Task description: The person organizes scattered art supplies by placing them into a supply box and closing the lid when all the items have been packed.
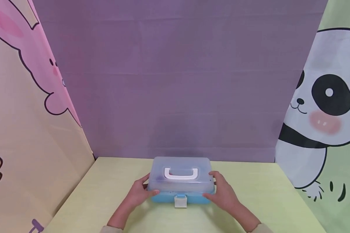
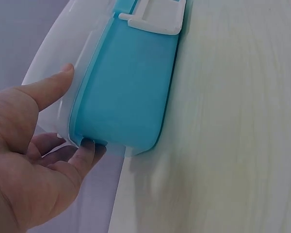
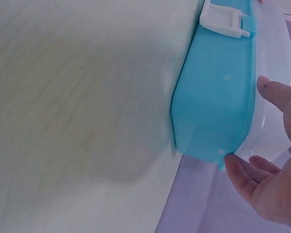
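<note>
A storage box (image 1: 160, 198) with a blue base, a translucent lid (image 1: 180, 186) and a white carrying handle (image 1: 180, 177) stands on the table, its lid down. At the middle of its front is a white latch (image 1: 180, 202). My left hand (image 1: 138, 194) holds the box's left end, thumb on the front by the lid's edge and fingers around the side. The opposite end is held by my right hand (image 1: 224, 194), its thumb likewise at the front. In the left wrist view, fingertips (image 2: 89, 145) reach under the rim. The box's contents are too blurred to tell.
The pale wood-grain table (image 1: 259, 191) extends to both sides of the box. Behind it hangs a purple cloth backdrop (image 1: 178, 81). Side panels carry a pink rabbit (image 1: 40, 55) at left and a panda (image 1: 315, 97) at right.
</note>
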